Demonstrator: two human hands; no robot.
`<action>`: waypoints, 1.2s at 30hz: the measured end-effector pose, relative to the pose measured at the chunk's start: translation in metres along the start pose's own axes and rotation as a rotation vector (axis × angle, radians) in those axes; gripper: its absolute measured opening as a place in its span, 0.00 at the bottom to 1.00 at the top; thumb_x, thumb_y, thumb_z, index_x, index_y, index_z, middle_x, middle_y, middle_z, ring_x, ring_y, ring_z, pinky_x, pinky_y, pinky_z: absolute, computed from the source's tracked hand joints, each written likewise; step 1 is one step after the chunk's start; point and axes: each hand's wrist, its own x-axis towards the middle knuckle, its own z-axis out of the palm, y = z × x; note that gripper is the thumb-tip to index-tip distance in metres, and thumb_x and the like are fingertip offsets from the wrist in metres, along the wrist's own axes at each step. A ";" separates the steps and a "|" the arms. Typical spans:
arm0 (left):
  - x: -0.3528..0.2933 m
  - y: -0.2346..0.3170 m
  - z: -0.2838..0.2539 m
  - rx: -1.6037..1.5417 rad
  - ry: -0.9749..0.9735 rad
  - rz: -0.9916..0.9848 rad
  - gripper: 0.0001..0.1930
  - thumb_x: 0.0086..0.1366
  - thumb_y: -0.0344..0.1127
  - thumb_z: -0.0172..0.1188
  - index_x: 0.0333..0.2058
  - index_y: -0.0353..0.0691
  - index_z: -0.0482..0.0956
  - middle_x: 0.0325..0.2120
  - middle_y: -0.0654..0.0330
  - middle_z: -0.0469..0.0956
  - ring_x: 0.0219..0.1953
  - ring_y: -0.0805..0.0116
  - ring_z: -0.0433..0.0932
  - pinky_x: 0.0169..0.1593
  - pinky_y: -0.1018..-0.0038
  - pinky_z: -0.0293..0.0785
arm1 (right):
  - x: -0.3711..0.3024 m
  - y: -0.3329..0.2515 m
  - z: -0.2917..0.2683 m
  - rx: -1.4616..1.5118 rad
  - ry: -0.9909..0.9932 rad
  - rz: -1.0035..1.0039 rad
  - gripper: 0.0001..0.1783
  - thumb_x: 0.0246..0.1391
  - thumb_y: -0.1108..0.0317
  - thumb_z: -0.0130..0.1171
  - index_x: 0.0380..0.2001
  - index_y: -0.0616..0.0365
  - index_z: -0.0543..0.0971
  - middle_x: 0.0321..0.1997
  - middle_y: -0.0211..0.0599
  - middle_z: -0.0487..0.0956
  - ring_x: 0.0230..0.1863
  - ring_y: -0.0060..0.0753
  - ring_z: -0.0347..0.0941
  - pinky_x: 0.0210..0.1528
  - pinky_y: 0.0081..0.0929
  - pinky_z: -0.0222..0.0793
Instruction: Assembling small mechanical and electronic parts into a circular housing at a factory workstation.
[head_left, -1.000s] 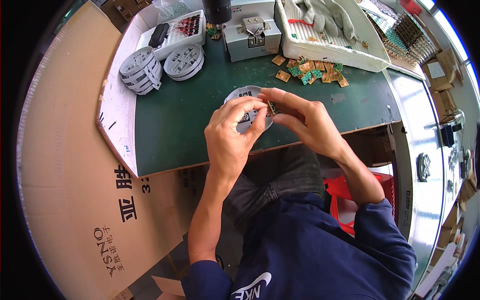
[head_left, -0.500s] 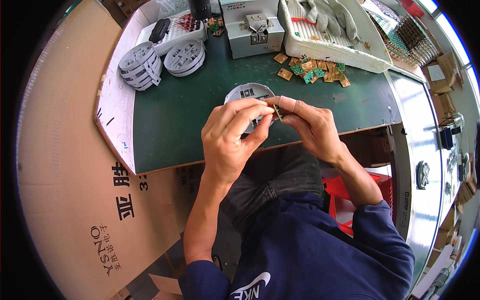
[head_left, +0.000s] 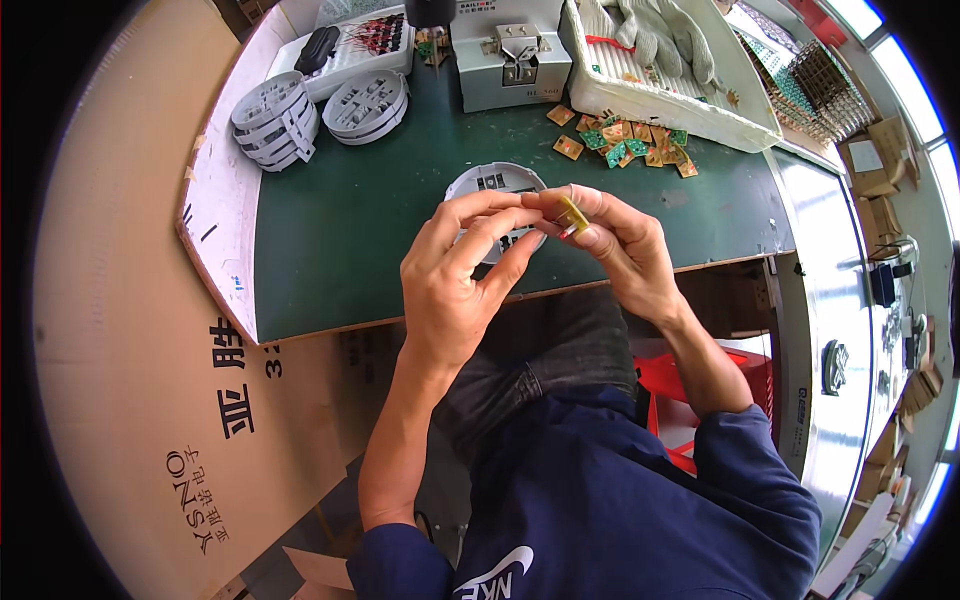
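Observation:
Between the thumb and fingers of my right hand point(head_left: 625, 245) is a small circuit board point(head_left: 573, 213), tilted, its yellowish face showing. A tiny red and white part shows at its lower edge, too small to name. My left hand point(head_left: 455, 275) comes up to it from the left, fingers curved and thumb apart from them. The left fingertips meet the right ones beside the board; I see nothing held in them. Below both hands a round grey plastic housing point(head_left: 495, 178) lies on the table, partly covered by the fingers.
Small circuit boards point(head_left: 630, 140) lie in a loose pile. Behind them stand a foam tray point(head_left: 690, 120) with gloves and a grey metal machine point(head_left: 510, 85). Round grey housings point(head_left: 365, 105), some stacked, sit at the far left near a white tray point(head_left: 350, 65). A cardboard sheet point(head_left: 120, 300) borders the left.
The circuit board has turned in my right fingers, from nearly edge-on to showing its flat face. My left thumb has come away from the board a little. The view has shifted slightly.

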 end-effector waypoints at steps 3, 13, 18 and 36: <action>-0.001 -0.008 0.005 0.091 0.059 0.094 0.12 0.55 0.29 0.76 0.38 0.46 0.87 0.41 0.67 0.82 0.39 0.64 0.83 0.38 0.69 0.80 | -0.001 0.003 0.004 0.002 0.012 -0.003 0.20 0.73 0.68 0.52 0.62 0.68 0.75 0.63 0.46 0.79 0.63 0.33 0.74 0.65 0.34 0.71; -0.014 -0.009 -0.002 0.060 0.035 -0.045 0.12 0.56 0.33 0.77 0.39 0.48 0.87 0.42 0.66 0.81 0.40 0.63 0.81 0.40 0.68 0.80 | 0.000 0.008 0.010 -0.079 -0.025 0.047 0.19 0.72 0.74 0.52 0.62 0.67 0.74 0.62 0.45 0.80 0.62 0.30 0.74 0.65 0.31 0.70; -0.023 -0.019 -0.017 0.164 -0.051 -0.240 0.34 0.58 0.48 0.76 0.59 0.37 0.77 0.59 0.48 0.72 0.61 0.50 0.72 0.62 0.58 0.71 | 0.030 0.008 0.007 -0.579 0.106 -0.032 0.20 0.65 0.75 0.60 0.60 0.60 0.77 0.53 0.45 0.84 0.55 0.36 0.82 0.55 0.32 0.78; -0.024 -0.036 0.008 0.296 -0.190 -0.239 0.49 0.51 0.55 0.79 0.63 0.26 0.70 0.66 0.38 0.65 0.65 0.42 0.69 0.65 0.55 0.71 | 0.073 0.043 0.004 -1.104 -0.179 -0.242 0.19 0.57 0.70 0.66 0.52 0.63 0.80 0.49 0.51 0.84 0.50 0.55 0.81 0.52 0.41 0.80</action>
